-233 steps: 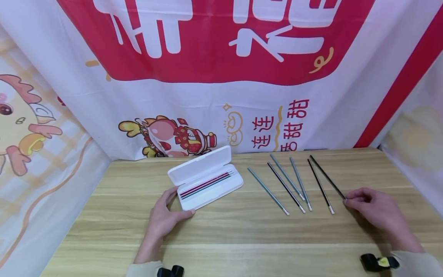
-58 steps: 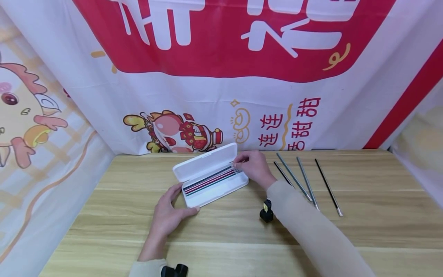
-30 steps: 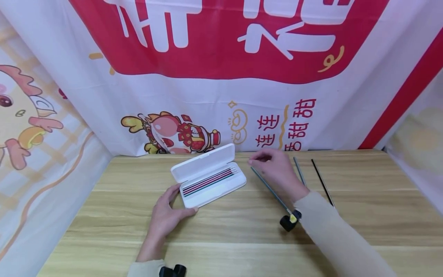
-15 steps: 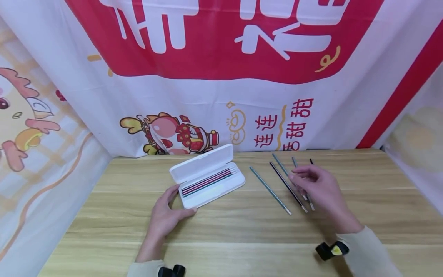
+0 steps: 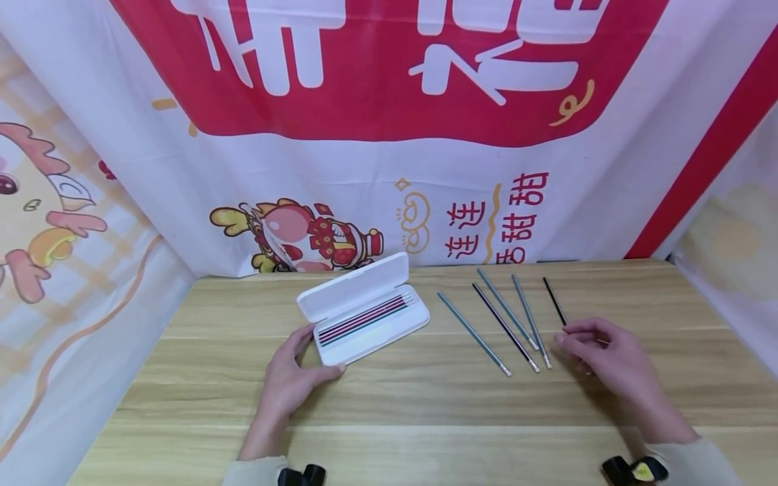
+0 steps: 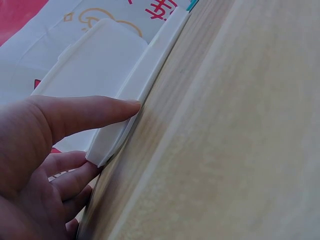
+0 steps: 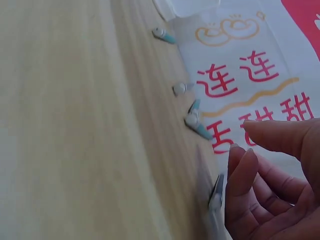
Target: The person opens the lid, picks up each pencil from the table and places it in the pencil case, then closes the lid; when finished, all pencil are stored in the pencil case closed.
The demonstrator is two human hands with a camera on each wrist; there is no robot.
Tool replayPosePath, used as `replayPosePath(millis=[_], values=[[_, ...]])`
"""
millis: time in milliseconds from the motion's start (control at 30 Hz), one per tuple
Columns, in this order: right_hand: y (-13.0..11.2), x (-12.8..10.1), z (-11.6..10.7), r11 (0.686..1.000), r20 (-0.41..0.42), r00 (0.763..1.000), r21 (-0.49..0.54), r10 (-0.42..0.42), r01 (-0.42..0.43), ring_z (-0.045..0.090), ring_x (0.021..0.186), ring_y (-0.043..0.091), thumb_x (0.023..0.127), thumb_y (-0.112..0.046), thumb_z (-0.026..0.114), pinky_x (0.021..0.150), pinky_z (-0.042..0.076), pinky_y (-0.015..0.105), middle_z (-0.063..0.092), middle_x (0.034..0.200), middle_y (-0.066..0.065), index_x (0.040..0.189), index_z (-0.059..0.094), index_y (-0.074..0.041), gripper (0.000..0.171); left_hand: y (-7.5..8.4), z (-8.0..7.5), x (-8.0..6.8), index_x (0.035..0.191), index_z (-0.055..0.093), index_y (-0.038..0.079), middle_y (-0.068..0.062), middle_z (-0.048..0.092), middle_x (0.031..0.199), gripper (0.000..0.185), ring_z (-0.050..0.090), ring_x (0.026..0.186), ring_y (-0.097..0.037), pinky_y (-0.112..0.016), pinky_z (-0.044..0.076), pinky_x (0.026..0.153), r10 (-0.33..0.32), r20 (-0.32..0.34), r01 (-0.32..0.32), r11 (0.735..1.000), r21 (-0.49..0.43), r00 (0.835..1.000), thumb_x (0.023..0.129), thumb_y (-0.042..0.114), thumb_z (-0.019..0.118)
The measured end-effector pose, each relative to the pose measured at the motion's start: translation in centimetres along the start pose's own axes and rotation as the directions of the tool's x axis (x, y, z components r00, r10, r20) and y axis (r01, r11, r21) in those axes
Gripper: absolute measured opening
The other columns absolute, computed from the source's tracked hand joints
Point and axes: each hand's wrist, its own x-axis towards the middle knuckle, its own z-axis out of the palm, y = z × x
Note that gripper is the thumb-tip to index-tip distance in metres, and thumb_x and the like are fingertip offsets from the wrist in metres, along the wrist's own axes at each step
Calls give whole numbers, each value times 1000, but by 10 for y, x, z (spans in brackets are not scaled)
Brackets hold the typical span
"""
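A white pencil case (image 5: 385,344) lies with its lid (image 5: 355,289) raised at the back. Inside, several striped pencils (image 5: 363,321) rest side by side. My left hand (image 5: 294,374) holds the case's left end, thumb on the front wall and fingers round the corner. My right hand (image 5: 610,354) is over the lower end of the rightmost black pencil (image 5: 554,300), which lies on the table. In the right wrist view, a gap shows between thumb and bent index finger, with the white-tipped pencil end (image 7: 216,200) beside them.
Between case and right hand lie a lone teal pencil (image 5: 474,334), a dark pencil (image 5: 506,327) and two blue-grey pencils, one of them (image 5: 531,320) crossing the other near the white ends. A printed cloth (image 5: 365,169) hangs behind the wooden table (image 5: 425,432).
My right hand has laid a black pencil in the case, then moved right, back over the loose pencils to the remaining black one. My left hand keeps its hold on the case.
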Motion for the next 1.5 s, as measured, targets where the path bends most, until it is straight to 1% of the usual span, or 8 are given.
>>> replayPosePath(millis=[133,333,500,600,833,1000,1233,1500], values=[[11,-2,-6,999,0,1000,20,26,-26,66,80,9,100,-45,77,66,60,27,74,102,-7,140,63,-2,60,0,0,0,163,45,18,-15,46,170,104,29,164,-43,-69,18,133,-1,0,1,1000,-3,1000,74,28,99],[22,-2,-13,996,3,998,60,64,-64,69,81,7,100,-42,77,70,64,26,74,103,-8,143,60,0,63,1,0,0,163,45,19,-15,46,170,103,28,164,-42,-68,18,134,-4,0,4,1000,-14,1000,75,27,98],[29,-2,-15,992,3,998,113,62,-62,71,81,5,100,-36,78,71,65,27,74,96,-15,144,58,3,62,0,0,1,162,46,18,-16,45,170,103,28,164,-43,-69,19,133,-10,4,10,1000,-12,1000,75,29,99],[32,-2,-17,991,18,998,116,62,-63,70,81,5,100,-32,78,70,65,27,74,96,-14,143,58,4,59,0,1,1,163,45,19,-16,45,171,104,28,164,-43,-70,19,133,-14,6,14,1000,-12,1000,74,29,99],[32,-2,-21,997,65,996,37,61,-64,69,79,7,99,-31,79,69,64,27,75,101,-6,139,60,5,57,-1,1,1,162,46,19,-16,45,170,104,28,164,-43,-70,18,132,-16,5,16,1000,-11,1000,74,29,99],[31,-2,-22,998,57,997,-35,60,-58,69,78,9,96,-38,82,67,62,27,76,109,1,137,62,2,61,-1,1,1,163,45,19,-16,45,170,105,28,164,-43,-71,18,132,-17,6,17,1000,-7,1000,74,29,99],[27,-3,-22,995,51,997,-84,63,-58,68,72,11,94,-42,84,62,57,26,77,94,-4,134,63,2,63,-1,2,1,162,46,19,-16,45,170,105,29,163,-43,-70,19,132,-14,4,14,1000,0,1000,73,30,99],[25,-2,-18,988,25,995,-122,94,-90,64,72,15,97,-39,81,58,56,30,75,95,2,130,65,0,54,0,2,0,162,46,19,-16,46,170,105,28,163,-44,-71,18,132,-15,2,15,1000,4,1000,73,30,99]])
